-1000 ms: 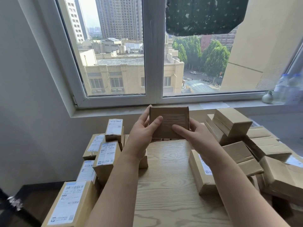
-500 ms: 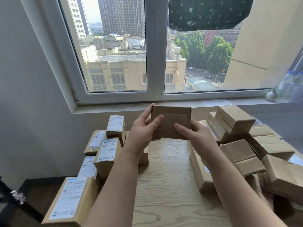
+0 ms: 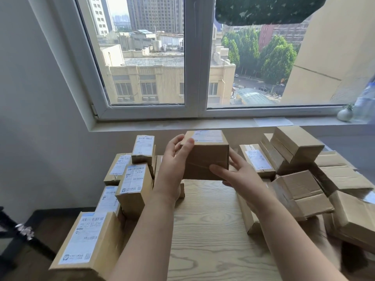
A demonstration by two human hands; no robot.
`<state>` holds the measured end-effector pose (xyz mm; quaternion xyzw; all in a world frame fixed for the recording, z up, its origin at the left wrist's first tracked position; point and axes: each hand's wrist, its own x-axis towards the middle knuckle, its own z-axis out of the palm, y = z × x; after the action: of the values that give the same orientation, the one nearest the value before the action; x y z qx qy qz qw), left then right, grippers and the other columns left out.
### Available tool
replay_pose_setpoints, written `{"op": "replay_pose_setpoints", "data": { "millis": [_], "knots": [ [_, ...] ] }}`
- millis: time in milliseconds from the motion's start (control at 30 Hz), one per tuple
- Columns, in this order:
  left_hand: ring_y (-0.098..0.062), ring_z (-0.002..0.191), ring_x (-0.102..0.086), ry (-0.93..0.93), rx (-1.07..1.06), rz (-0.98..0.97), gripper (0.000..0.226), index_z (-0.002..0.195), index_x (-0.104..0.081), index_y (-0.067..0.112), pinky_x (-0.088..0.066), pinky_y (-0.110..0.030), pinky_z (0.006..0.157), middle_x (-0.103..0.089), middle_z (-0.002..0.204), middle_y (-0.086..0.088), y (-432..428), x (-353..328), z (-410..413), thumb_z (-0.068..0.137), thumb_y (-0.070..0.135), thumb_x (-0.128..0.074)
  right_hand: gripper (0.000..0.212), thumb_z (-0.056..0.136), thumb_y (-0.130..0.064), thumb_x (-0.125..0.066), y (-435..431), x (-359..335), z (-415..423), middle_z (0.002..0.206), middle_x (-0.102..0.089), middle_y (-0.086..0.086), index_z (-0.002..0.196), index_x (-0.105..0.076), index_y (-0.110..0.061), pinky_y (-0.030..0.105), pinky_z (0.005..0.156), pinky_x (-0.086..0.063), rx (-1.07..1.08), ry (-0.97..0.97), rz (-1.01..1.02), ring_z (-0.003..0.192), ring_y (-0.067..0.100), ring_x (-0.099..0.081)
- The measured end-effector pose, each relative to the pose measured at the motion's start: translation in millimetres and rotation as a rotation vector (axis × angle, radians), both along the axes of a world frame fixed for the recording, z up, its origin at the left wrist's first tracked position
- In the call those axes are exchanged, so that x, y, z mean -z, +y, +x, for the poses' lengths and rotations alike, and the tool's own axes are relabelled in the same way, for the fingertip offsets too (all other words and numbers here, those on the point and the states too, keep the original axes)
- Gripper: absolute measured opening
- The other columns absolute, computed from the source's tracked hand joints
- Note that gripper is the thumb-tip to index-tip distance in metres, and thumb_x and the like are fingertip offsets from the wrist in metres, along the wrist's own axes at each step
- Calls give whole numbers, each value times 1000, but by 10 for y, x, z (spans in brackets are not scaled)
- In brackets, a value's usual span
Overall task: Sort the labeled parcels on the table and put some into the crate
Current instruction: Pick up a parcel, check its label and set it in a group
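The left hand (image 3: 174,159) and right hand (image 3: 239,175) both grip a small brown cardboard parcel (image 3: 205,159), thumbs on its near face and fingers round its sides. It is held just above the pale wood-grain table (image 3: 203,230), and its white shipping label (image 3: 207,135) faces up. At nine o'clock from it stand label-up brown parcels (image 3: 136,179). At three o'clock lies a jumbled heap of brown cardboard boxes (image 3: 300,191). At twelve o'clock is the white-framed window (image 3: 194,78).

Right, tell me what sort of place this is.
Probably an upper-floor room in a city, used informally for sorting post rather than a warehouse. The window looks down on rooftops and a street, a wooden table is heaped with labelled cardboard parcels, and a small vase sits on the sill.
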<state>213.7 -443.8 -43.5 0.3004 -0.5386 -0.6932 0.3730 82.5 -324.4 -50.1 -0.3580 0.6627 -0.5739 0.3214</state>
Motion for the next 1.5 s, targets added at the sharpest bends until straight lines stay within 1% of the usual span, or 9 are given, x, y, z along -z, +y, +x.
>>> {"op": "replay_pose_setpoints", "data": {
  "millis": [200,367,567,733,900,1067,1167,1300,1500],
  "knots": [
    [-13,99,-70,-9,-15,92,56,129,-57,26,-57,-33,78,-71,115,0,-54,208,-1,76,34,-73,53,82,-70,-57,-83,169,-90,122,-73,-8,126,-67,-40,49,95,-58,-36,-363,58,109,26,-72],
    [-23,103,-70,-82,14,144,50,130,-56,18,-57,-28,70,-72,118,-8,-110,409,-49,83,19,-73,28,98,-44,-60,-207,350,-183,118,-73,1,120,-68,-30,47,91,-60,1,-401,159,104,31,-72],
    [-10,104,-62,-252,-61,107,35,132,-60,22,-47,-7,56,-67,124,1,-265,600,-110,97,19,-64,37,92,-35,-68,-556,606,-317,123,-69,6,124,-62,-17,33,65,-57,94,-401,200,105,31,-69],
    [-11,109,-61,-372,-182,136,33,127,-61,24,-49,-24,77,-66,122,3,-467,877,-121,97,37,-65,37,93,-36,-69,-977,804,-392,119,-68,6,122,-60,-15,36,71,-57,82,-397,273,107,30,-68],
    [-15,111,-62,-550,-295,113,56,131,-62,33,-55,-49,96,-66,121,9,-716,1177,-135,82,60,-64,35,95,-35,-69,-1399,1044,-404,115,-67,3,120,-58,-13,36,79,-58,53,-386,342,101,21,-66],
    [-14,112,-58,-682,-300,73,46,141,-58,31,-50,-41,100,-62,128,6,-987,1396,-191,98,47,-56,35,99,-30,-63,-1821,1369,-491,120,-67,2,130,-59,-15,42,94,-57,9,-340,400,109,20,-66],
    [-13,107,-53,-717,-280,90,41,143,-56,29,-45,-33,94,-58,125,6,-1146,1558,-234,103,34,-53,43,100,-29,-62,-2020,1542,-509,126,-67,2,140,-55,-15,34,82,-56,-27,-309,419,110,18,-65],
    [-17,122,-55,-726,-259,138,44,146,-51,27,-45,-40,107,-58,139,3,-1326,1700,-298,102,31,-52,47,102,-32,-60,-2219,1645,-516,130,-65,2,146,-51,-19,28,74,-52,-33,-295,421,107,16,-64],
    [-20,131,-53,-694,-291,217,52,153,-42,27,-41,-42,113,-57,144,4,-1452,1799,-376,102,30,-50,47,100,-31,-62,-2574,1698,-519,130,-65,4,142,-53,-13,38,88,-60,-1,-277,426,109,21,-66]
  ]
}}
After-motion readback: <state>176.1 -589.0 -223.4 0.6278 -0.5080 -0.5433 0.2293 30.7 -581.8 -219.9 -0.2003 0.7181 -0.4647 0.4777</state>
